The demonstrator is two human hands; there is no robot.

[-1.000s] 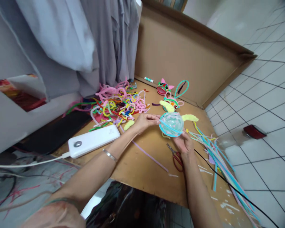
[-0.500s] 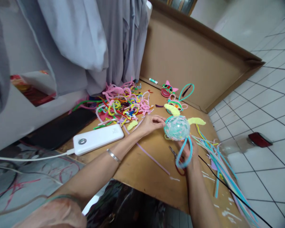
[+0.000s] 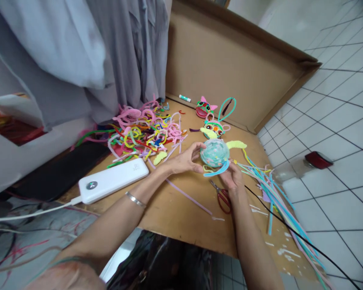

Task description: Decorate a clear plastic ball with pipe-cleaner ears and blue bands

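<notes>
A round teal pipe-cleaner craft (image 3: 214,152) with pale pink and orange flecks is held up over the table. Fuzzy yellow pieces (image 3: 236,144) stick out behind it, and a light blue loop (image 3: 217,170) hangs at its front. Thumb and fingers of my left hand (image 3: 189,159) are spread around its left edge, gripping it lightly. From below right, my right hand (image 3: 232,177) holds it near the base of the blue loop; some of those fingertips are hidden. Scissors with red handles (image 3: 222,198) lie beside my right wrist.
A tangled pile of pipe cleaners (image 3: 145,133) lies at left, behind a white power bank (image 3: 113,180) with a cable. Two finished-looking animal faces (image 3: 205,108) sit near the cardboard wall (image 3: 224,68). Long pipe cleaners (image 3: 278,197) and a black cable cross the right side.
The craft has tilted, and its blue loop has swung from hanging down to pointing left. My left hand's fingers have opened wider around the edge. The whole view has shifted slightly.
</notes>
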